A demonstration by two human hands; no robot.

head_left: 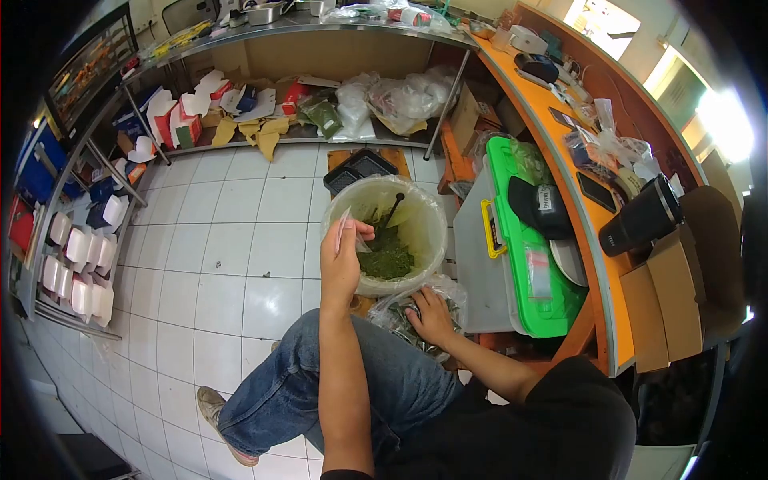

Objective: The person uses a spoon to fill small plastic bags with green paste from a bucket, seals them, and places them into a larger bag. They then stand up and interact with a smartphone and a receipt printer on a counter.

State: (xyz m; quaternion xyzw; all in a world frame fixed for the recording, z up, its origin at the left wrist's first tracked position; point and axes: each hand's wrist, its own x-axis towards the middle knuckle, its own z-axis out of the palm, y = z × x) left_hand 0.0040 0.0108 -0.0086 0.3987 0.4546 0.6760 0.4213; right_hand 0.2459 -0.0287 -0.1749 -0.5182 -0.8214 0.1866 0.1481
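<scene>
My left hand is raised over the near left rim of a large whitish bucket, its fingers closed on a small clear plastic bag. Green crushed leaf lies in the bottom of the bucket. A dark-handled scoop stands tilted in it, its lower end hidden by the leaf. Beside the bucket's near side, my right hand rests with fingers spread on a large clear plastic bag of dark, shiny contents. My bent knee is just below this bag.
A grey bin with a green lid stands close on the right, a cap on top. Behind the bucket sit black trays. The orange counter runs along the right, bearing a black tumbler. White boxes fill the left rack.
</scene>
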